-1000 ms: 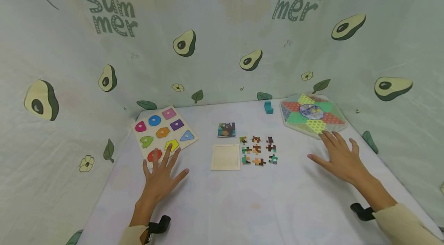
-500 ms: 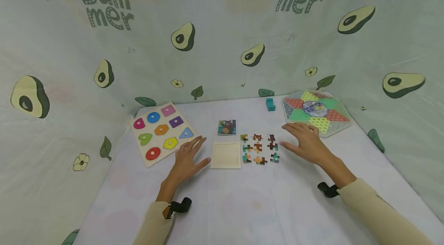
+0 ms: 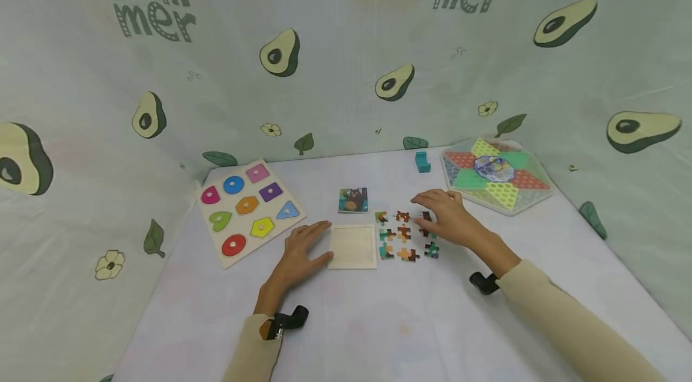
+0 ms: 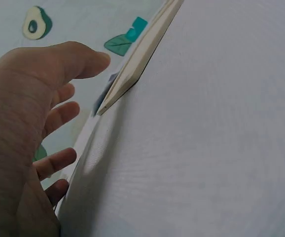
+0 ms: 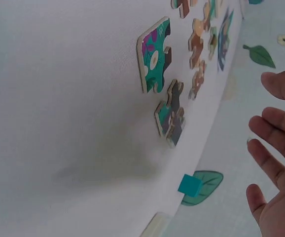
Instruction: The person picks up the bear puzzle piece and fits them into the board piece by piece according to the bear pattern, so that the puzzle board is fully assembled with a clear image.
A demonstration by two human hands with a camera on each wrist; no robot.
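My left hand (image 3: pixel 300 256) is at the left edge of a square wooden puzzle tray (image 3: pixel 352 268), thumb and fingers spread toward its rim. In the left wrist view the thumb is close to the corner of the tray (image 4: pixel 137 69). My right hand (image 3: pixel 449 218) hovers over the right column of jigsaw pieces (image 3: pixel 403 233), its fingers loosely bent and holding nothing. The right wrist view shows a teal jigsaw piece (image 5: pixel 155 57) flat on the table, apart from the fingers. The hand hides part of the right column in the head view.
A small bear picture (image 3: pixel 353 200) lies behind the tray. On the left is a shape board (image 3: pixel 247 205) with knobbed coloured shapes. A hexagonal game board (image 3: pixel 494 175) lies at the back right, near a teal block (image 3: pixel 423 161). A printed cloth (image 3: pixel 335 69) hangs behind.
Both hands have moved inward: the left from the shape board to the tray's left edge, the right from near the game board to over the jigsaw pieces. The head view has shifted slightly.
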